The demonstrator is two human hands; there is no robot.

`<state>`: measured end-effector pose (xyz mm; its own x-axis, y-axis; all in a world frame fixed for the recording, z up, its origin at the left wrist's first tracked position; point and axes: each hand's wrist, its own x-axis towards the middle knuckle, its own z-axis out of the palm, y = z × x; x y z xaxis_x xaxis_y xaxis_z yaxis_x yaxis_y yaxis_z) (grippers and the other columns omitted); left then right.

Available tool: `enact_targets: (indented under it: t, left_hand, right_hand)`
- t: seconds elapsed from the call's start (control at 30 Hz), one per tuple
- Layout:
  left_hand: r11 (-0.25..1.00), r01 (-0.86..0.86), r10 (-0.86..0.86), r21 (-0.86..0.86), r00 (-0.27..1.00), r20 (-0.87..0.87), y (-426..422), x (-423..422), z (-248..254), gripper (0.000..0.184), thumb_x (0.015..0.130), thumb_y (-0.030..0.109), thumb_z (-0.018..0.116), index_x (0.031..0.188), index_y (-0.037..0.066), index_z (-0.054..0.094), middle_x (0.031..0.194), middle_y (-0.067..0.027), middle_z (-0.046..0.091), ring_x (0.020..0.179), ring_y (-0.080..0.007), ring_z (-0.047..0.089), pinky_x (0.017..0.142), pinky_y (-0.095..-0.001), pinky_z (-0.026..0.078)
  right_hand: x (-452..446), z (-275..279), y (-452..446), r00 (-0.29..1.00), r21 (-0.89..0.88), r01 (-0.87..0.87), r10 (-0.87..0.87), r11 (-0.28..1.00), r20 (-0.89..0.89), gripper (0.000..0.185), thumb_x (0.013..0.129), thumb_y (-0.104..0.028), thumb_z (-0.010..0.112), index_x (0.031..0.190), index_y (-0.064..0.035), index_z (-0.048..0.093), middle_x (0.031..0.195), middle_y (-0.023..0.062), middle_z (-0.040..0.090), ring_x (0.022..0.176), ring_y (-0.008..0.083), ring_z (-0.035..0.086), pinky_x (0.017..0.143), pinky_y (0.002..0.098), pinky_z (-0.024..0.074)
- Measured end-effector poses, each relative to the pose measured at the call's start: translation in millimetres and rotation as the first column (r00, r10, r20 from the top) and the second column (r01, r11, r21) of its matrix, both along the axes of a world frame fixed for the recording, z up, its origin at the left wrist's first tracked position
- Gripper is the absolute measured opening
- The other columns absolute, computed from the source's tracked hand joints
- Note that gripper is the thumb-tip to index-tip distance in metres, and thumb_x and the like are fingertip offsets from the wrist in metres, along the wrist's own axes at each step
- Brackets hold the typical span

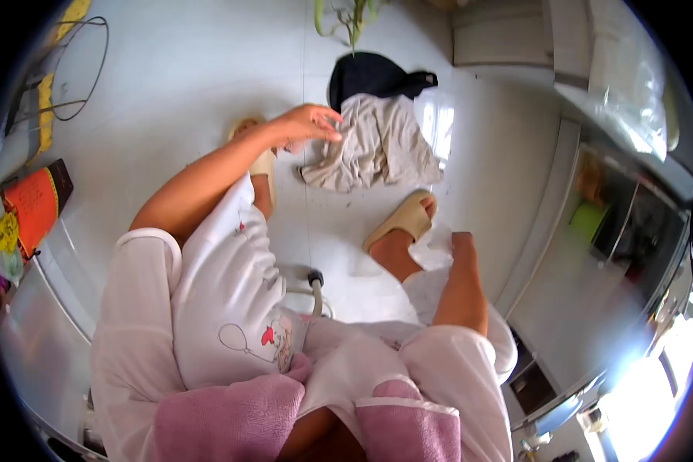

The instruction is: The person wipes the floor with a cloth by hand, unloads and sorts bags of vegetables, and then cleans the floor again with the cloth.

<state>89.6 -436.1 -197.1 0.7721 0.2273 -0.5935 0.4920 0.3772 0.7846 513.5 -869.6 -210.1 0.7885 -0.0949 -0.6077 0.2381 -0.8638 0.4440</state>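
Note:
My left hand [309,125] reaches forward over the floor, fingers loosely bent and apart, with no object visible in it. Its fingertips are at the left edge of a crumpled beige cloth [377,146]; whether they touch it I cannot tell. Behind that cloth, and partly under it, lies a black piece of fabric [369,75]. My right hand [462,237] is by my right knee at the end of the lowered forearm. Its fingers are hidden, and whitish material shows beside it.
Green stalks [354,21] lie beyond the black fabric. An orange-red bag [37,206] and a wire loop [83,69] are at the left. A glass-fronted cabinet [585,269] lines the right side. A stool leg [316,289] shows beneath me, between my sandalled feet.

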Motion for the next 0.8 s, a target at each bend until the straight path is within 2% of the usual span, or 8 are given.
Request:
enact_targets:
  t: [0.03, 0.17, 0.27, 0.4, 0.53, 0.63, 0.73, 0.8]
  left_hand:
    - [1.000, -0.017, 0.017, -0.007, 1.000, 0.020, 1.6, -0.9, -0.3, 0.059, 0.082, 0.033, 0.085, 0.134, 0.015, 0.063, 0.116, -0.0094, 0.068, 0.110, -0.0173, 0.059, 0.091, -0.0358, 0.048]
    - [1.000, -0.029, 0.029, -0.005, 0.999, 0.041, 12.9, -1.6, 26.3, 0.062, 0.083, 0.035, 0.083, 0.137, 0.016, 0.061, 0.118, -0.0106, 0.068, 0.102, -0.0168, 0.062, 0.064, -0.0322, 0.052]
    - [0.999, 0.008, 0.001, -0.051, 0.984, 0.176, 18.2, 8.1, 48.1, 0.076, 0.084, 0.045, 0.082, 0.149, 0.021, 0.050, 0.124, -0.0116, 0.066, 0.095, -0.0144, 0.061, 0.060, -0.0293, 0.050]
    - [0.914, -0.145, 0.274, -0.380, 0.910, 0.312, 31.3, 15.9, 85.9, 0.097, 0.081, 0.052, 0.082, 0.155, 0.014, 0.033, 0.127, -0.0083, 0.063, 0.104, -0.0161, 0.063, 0.076, -0.0270, 0.053]
    - [0.674, -0.357, 0.634, -0.646, 0.729, 0.259, 47.8, 24.1, 118.7, 0.074, 0.083, 0.037, 0.083, 0.141, 0.010, 0.047, 0.126, -0.0065, 0.063, 0.102, -0.0171, 0.067, 0.087, -0.0337, 0.058]
    - [0.632, -0.437, 0.688, -0.640, 0.697, 0.203, 59.7, 19.6, 117.6, 0.049, 0.088, 0.020, 0.077, 0.131, 0.006, 0.059, 0.116, -0.0068, 0.069, 0.104, -0.0186, 0.068, 0.090, -0.0366, 0.059]
    - [0.631, -0.376, 0.676, -0.679, 0.696, 0.243, 63.4, 18.4, 109.4, 0.046, 0.089, 0.018, 0.074, 0.131, 0.005, 0.057, 0.116, -0.0080, 0.069, 0.103, -0.0198, 0.069, 0.088, -0.0381, 0.060]
    - [0.620, -0.299, 0.637, -0.725, 0.732, 0.243, 63.4, 17.9, 111.4, 0.047, 0.090, 0.017, 0.072, 0.133, 0.004, 0.056, 0.118, -0.0095, 0.068, 0.105, -0.0199, 0.069, 0.094, -0.0365, 0.057]
  right_hand:
    - [2.0, 19.9, 31.7, 0.944, 0.026, -0.305, 0.298, 0.952, 0.140, 0.025, 0.083, -0.017, 0.061, 0.093, 0.0033, 0.072, 0.104, 0.0236, 0.073, 0.098, 0.0389, 0.072, 0.083, 0.0470, 0.0590]
    - [-59.8, 179.2, 245.9, 0.853, 0.202, -0.449, 0.350, 0.870, 0.389, 0.032, 0.083, -0.016, 0.058, 0.110, -0.0050, 0.071, 0.115, 0.0194, 0.071, 0.108, 0.0398, 0.068, 0.090, 0.0462, 0.0554]
    - [-119.1, 234.2, 337.2, 0.780, 0.592, -0.626, 0.406, 0.508, 0.477, 0.028, 0.086, -0.013, 0.056, 0.109, -0.0054, 0.070, 0.111, 0.0178, 0.072, 0.104, 0.0401, 0.068, 0.092, 0.0445, 0.0531]
    - [-192.0, 233.4, 409.4, 0.843, 0.997, 0.025, 0.538, -0.071, 0.017, 0.026, 0.088, 0.008, 0.053, 0.107, -0.0034, 0.067, 0.096, 0.0004, 0.066, 0.089, 0.0094, 0.058, 0.082, 0.0247, 0.0481]
    - [-224.1, 208.7, 426.3, 0.787, 0.905, 0.423, 0.512, -0.043, -0.344, 0.055, 0.083, 0.008, 0.061, 0.135, -0.0055, 0.047, 0.125, 0.0088, 0.058, 0.106, 0.0199, 0.056, 0.093, 0.0298, 0.0450]
    - [-235.9, 226.6, 415.8, 0.807, 0.932, -0.362, 0.510, 0.027, 0.298, 0.081, 0.079, -0.001, 0.076, 0.148, -0.0059, 0.035, 0.151, 0.0171, 0.039, 0.132, 0.0326, 0.046, 0.107, 0.0420, 0.0407]
    - [-224.3, 210.1, 407.9, 0.778, 0.977, -0.179, 0.591, -0.112, 0.210, 0.095, 0.078, -0.004, 0.080, 0.155, -0.0072, 0.026, 0.158, 0.0165, 0.032, 0.144, 0.0294, 0.035, 0.115, 0.0424, 0.0355]
    - [-228.9, 211.0, 395.5, 0.783, 0.909, 0.416, 0.498, 0.025, -0.372, 0.082, 0.081, 0.003, 0.076, 0.152, -0.0073, 0.037, 0.149, 0.0109, 0.047, 0.136, 0.0206, 0.046, 0.113, 0.0359, 0.0397]
